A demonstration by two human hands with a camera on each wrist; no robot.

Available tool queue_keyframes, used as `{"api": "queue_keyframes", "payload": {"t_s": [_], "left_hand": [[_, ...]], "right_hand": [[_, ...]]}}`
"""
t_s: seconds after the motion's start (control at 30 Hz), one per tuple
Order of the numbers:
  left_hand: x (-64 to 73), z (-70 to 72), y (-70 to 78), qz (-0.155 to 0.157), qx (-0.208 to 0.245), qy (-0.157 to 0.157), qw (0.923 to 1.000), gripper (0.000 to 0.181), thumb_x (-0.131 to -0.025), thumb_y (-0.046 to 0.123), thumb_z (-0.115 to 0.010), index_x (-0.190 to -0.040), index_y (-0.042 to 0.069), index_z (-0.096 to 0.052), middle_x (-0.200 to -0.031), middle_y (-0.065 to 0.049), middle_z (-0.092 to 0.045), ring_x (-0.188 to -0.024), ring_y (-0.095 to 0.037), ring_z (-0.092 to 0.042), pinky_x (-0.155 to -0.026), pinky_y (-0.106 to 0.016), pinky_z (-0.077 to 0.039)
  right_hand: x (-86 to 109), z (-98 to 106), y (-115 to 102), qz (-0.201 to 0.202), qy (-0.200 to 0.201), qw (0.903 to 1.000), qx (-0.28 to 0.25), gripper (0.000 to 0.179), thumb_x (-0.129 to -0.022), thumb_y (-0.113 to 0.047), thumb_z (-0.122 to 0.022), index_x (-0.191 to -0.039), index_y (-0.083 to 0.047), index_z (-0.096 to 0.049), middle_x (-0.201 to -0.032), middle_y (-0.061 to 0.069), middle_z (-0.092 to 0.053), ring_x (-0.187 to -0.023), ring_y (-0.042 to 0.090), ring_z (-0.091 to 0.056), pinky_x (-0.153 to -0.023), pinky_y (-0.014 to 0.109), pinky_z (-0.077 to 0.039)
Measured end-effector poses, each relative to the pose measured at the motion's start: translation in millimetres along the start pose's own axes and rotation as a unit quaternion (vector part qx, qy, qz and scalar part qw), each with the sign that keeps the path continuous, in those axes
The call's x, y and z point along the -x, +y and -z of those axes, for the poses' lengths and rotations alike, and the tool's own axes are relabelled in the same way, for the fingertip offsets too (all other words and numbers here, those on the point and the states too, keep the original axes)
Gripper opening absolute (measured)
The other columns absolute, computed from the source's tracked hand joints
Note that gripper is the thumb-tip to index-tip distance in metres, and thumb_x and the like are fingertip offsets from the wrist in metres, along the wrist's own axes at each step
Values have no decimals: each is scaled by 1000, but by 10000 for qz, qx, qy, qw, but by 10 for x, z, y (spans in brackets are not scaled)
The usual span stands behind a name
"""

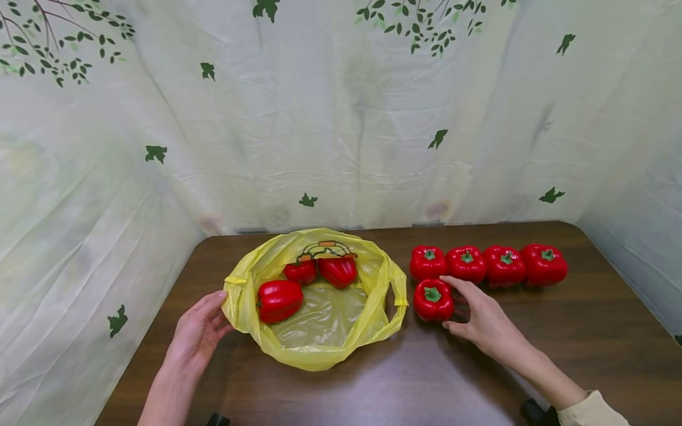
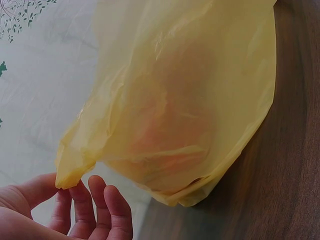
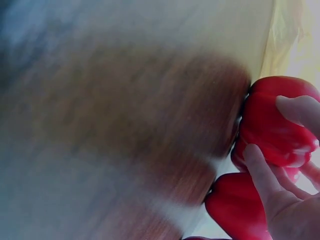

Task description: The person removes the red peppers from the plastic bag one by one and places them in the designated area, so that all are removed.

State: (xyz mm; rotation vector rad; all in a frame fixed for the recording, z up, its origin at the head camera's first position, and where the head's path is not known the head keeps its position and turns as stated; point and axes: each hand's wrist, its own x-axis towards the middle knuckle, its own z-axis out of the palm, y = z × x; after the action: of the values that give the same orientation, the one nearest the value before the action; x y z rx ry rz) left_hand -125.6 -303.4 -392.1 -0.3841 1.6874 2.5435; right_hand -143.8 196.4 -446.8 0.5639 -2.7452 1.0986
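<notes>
Tabletop, crinkled bag, glossy peppers

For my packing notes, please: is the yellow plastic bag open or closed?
Open: the head view shows the yellow plastic bag with its mouth spread wide, three red bell peppers visible inside.

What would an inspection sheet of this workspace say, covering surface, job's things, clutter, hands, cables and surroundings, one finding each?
Surface: brown, wood-look table.
Job's things: yellow bag, mouth open, three red peppers inside; to its right, a row of four, with a single pepper in front of the row's left end.
Clutter: nothing seen.
Grippers: left hand pinches the bag's left edge; right hand holds the single pepper between thumb and fingers.
Cables: nothing seen.
Surroundings: pale sheet with green leaf print behind the table.
</notes>
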Motion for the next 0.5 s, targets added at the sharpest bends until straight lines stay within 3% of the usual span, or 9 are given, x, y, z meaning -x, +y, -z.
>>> {"api": "queue_keyframes", "payload": {"t_s": [0.33,0.5], "left_hand": [[-10,19,-4,64,-5,58,10000,20,-102,15,-55,-92,16,-72,-93,2,-72,-83,-14,-66,-72,-32,-53],[-14,26,-5,45,1,24,10000,21,-102,15,-55,-92,15,-72,-93,2,-71,-82,-14,-66,-72,-32,-53]], "right_hand": [[2,41,-20,-232,-94,9996,-92,85,-70,-4,-89,-142,-9,-44,-135,15,-52,-116,33,-57,-81,39,-55],[35,119,-57,-273,-103,9996,-36,85,-71,-11,-90,-143,-10,-44,-136,12,-52,-117,32,-57,-85,44,-54]]}}
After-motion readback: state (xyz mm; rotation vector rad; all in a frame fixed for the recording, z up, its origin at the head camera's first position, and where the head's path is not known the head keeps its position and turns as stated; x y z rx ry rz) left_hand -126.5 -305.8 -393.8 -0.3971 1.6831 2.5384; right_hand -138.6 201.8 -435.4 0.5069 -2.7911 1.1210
